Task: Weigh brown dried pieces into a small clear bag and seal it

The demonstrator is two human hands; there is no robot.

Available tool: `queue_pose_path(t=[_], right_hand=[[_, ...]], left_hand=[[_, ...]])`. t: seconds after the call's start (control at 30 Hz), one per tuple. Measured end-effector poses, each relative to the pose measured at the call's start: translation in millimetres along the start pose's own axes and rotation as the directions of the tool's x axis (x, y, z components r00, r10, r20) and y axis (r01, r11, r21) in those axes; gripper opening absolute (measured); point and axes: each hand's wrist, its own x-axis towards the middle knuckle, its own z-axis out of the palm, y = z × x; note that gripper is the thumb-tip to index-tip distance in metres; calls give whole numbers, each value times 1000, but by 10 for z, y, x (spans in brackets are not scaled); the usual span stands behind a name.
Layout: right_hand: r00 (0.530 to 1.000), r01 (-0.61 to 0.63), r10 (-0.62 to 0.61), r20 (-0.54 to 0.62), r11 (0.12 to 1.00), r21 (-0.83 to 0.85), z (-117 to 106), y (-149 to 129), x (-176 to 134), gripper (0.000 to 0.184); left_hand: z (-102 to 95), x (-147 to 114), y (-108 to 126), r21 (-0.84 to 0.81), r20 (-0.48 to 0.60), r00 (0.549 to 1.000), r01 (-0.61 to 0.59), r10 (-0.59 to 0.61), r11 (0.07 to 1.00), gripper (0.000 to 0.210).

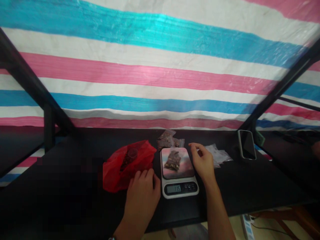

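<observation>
A white kitchen scale [179, 190] stands on the black table [250, 186], with a small clear bag of dark bits [173, 161] lying on its shiny plate. My left hand [143, 191] rests flat on the table by the scale's left side, touching the edge of a red plastic bag [117, 170] that holds dark bits and a small clear cup [132, 153]. My right hand [203, 162] hovers just right of the scale plate, fingers curled and apart, holding nothing.
Filled clear bags [167, 140] lie behind the scale. Empty clear bags [218, 155] lie to the right of my right hand. A phone [246, 144] lies further right. Black frame bars [30, 86] rise at both sides before a striped tarp [160, 66].
</observation>
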Motion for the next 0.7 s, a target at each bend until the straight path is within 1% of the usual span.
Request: queue_pose_path(t=[0.1,0.17,0.33,0.4,0.5,0.6,0.7], right_hand=[[1000,13,-13,12,1000,-4,25,38,-7,38],[999,26,-26,20,1000,-12,40,58,14,41],[994,46,-40,102,997,-60,83,73,135,49],[992,12,-1,123,996,-84,102,90,163,57],[989,-72,85,124,992,-105,110,138,149,68],[983,-128,140,122,987,-102,86,186,112,73],[980,-154,163,115,985,-84,43,220,96,72]], left_hand=[[-19,65,68,-120,20,1000,18,-15,993,28],[-28,79,88,-196,10,1000,24,-22,980,26],[29,46,43,-271,-31,999,14,-23,962,28],[86,28,18,-288,-29,1000,-4,-5,958,33],[179,10,8,-330,-25,999,-47,41,943,43],[234,1,20,-368,-54,996,-82,66,926,46],[225,-6,25,-378,-59,996,-86,68,922,44]])
